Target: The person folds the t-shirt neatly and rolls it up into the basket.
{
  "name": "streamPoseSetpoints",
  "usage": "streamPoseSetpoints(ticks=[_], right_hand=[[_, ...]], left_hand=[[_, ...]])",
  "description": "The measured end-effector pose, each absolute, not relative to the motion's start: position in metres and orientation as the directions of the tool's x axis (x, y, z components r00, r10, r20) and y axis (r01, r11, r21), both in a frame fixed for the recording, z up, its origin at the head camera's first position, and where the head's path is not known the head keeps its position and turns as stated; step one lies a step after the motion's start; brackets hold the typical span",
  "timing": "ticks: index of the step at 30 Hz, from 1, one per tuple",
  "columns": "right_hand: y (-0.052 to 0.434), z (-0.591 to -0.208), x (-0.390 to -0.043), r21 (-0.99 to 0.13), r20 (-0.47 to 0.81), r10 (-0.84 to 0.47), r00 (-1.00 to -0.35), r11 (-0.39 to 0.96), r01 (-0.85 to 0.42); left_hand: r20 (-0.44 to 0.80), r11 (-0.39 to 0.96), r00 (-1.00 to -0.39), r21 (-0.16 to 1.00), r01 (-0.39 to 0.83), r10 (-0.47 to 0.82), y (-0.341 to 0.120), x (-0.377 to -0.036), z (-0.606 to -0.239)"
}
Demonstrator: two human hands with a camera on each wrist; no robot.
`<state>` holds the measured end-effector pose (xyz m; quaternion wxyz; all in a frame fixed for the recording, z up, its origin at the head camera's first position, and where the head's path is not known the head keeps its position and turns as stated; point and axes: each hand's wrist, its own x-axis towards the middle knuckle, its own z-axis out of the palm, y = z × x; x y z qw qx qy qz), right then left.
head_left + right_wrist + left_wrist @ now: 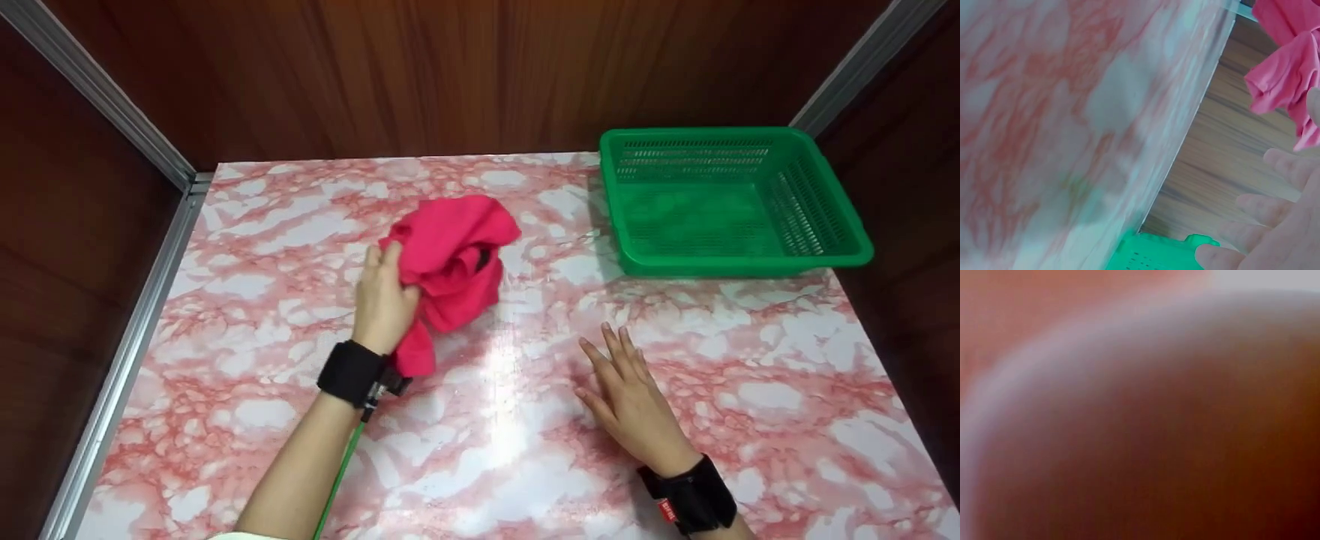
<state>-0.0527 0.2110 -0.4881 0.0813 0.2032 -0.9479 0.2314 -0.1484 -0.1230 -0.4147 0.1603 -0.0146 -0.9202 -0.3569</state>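
Note:
A crumpled pink-red cloth (454, 259) lies bunched on the marbled pink table (300, 225), left of centre. My left hand (384, 296) grips its left side, fingers curled into the folds, with a tail of cloth hanging below the wrist. My right hand (626, 390) lies flat on the table with fingers straight, holding nothing, a little right of the cloth. In the right wrist view the cloth (1286, 67) shows at top right and my fingertips (1252, 202) at lower right. The left wrist view is a dark blur.
A green plastic basket (731, 202) with nothing visible inside stands at the far right of the table; its edge (1157, 253) shows in the right wrist view. Wood-panelled walls with metal trim close in the table's back and sides.

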Motion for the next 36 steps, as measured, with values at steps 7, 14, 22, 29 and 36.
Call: streamPoseSetpoints(ticks=[7,14,22,29,36], right_hand=[[0.207,-0.488,-0.048,-0.402,0.261,-0.354,-0.898,0.806,-0.434],[0.203,-0.490,-0.049,-0.412,0.256,-0.343,-0.904,0.807,-0.424],[0.192,-0.487,-0.064,-0.453,0.308,-0.297,-0.904,0.789,-0.414],[0.165,-0.479,-0.089,-0.493,0.302,-0.256,-0.918,0.782,-0.380],[0.146,-0.482,-0.116,-0.468,0.236,-0.198,-0.951,0.835,-0.290]], left_hand=[[0.314,0.689,-0.948,0.700,0.188,-0.060,-0.080,-0.124,-0.421],[0.265,0.697,-0.964,0.689,0.198,0.012,-0.058,-0.095,-0.459],[0.211,0.752,-0.972,0.656,0.065,-0.100,-0.085,-0.082,-0.485],[0.064,0.784,-0.985,0.614,-0.086,-0.159,-0.100,-0.088,-0.490],[0.010,0.843,-0.981,0.513,-0.161,-0.193,-0.104,-0.094,-0.498]])
